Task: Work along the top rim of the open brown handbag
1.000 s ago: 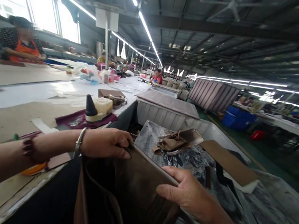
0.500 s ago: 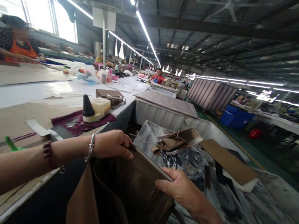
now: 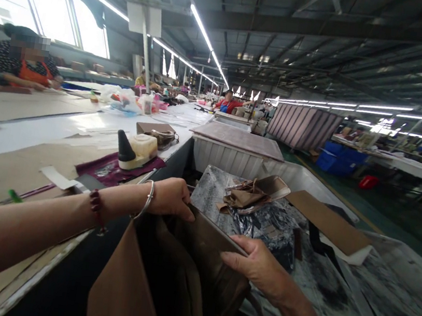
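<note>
The bag (image 3: 179, 274) mouth gapes open between both hands; leather scraps (image 3: 255, 193) crowd the surface beyond.

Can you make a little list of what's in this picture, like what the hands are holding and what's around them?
place: big workshop with long tables and strip lights
left hand: grips the far top edge of the brown bag
right hand: grips the near top edge of the same bag, thumb over the rim
bag: held open, dark inside
left wrist: silver bangle and dark red bead bracelet
beside the bag: stained grey board with folded tan pieces on it
on the table: glue bottle with black cone tip, purple sheet
others: person in orange apron at far left
</note>
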`<action>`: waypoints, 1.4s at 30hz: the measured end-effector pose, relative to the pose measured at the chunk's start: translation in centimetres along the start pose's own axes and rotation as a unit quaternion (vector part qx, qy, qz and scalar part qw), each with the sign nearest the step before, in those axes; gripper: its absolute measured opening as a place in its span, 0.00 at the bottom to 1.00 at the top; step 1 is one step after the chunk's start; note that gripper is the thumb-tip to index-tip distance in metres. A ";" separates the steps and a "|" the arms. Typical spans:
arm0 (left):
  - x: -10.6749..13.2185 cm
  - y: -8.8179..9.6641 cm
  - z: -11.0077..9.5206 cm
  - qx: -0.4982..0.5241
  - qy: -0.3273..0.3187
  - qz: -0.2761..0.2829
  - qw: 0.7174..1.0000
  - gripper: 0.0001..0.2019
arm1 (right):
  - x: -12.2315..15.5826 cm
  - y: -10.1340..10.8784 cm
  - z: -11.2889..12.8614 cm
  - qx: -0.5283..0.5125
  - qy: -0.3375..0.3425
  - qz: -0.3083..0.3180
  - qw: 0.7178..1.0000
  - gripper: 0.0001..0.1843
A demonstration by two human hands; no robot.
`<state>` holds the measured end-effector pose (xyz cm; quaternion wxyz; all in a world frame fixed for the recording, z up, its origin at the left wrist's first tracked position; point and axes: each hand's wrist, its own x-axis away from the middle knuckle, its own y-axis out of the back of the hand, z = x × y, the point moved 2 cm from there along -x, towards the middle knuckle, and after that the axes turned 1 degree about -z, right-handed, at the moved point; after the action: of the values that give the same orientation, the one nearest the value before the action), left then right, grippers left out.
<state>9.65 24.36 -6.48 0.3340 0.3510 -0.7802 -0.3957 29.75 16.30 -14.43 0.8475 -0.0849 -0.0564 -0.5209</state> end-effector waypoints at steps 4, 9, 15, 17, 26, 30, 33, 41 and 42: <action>0.2 -0.2 -0.2 0.001 0.007 -0.005 1.000 0.14 | 0.1 0.1 -0.2 -0.001 -0.001 -0.006 1.000 0.21; 0.0 -0.5 0.0 -0.003 0.005 -0.030 1.000 0.12 | 0.4 -0.2 -0.2 -0.016 -0.007 0.001 1.000 0.22; -0.4 -0.8 0.3 -0.033 0.022 -0.043 0.998 0.14 | 0.4 -0.4 -0.3 -0.037 0.003 0.004 0.999 0.21; -0.3 -0.8 0.0 -0.046 0.028 -0.041 0.998 0.14 | 0.5 -0.4 -0.4 -0.038 0.005 -0.001 0.999 0.21; -0.1 -1.0 -1.4 -0.070 0.019 -0.031 0.997 0.13 | 1.0 -0.1 -1.3 -0.057 -0.008 -0.030 0.998 0.22; -0.6 -1.2 -1.6 -0.065 0.023 -0.032 0.997 0.13 | 1.6 0.3 -1.9 -0.071 0.003 -0.018 0.997 0.25; -0.7 -1.4 -2.0 -0.059 0.024 -0.025 0.998 0.13 | 2.2 0.7 -2.2 -0.076 0.018 -0.025 0.997 0.25; -1.3 -1.8 -3.3 -0.075 0.016 -0.006 0.997 0.11 | 3.1 1.0 -3.1 -0.062 0.015 -0.033 0.997 0.21; -1.4 -1.8 -3.4 -0.075 0.016 -0.003 0.997 0.11 | 3.1 0.9 -3.2 -0.065 0.014 -0.039 0.997 0.21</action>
<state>13.62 23.38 -6.80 0.3705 0.3339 -0.7416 -0.4486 31.98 13.32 -17.01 0.8198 -0.1301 -0.0139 -0.5576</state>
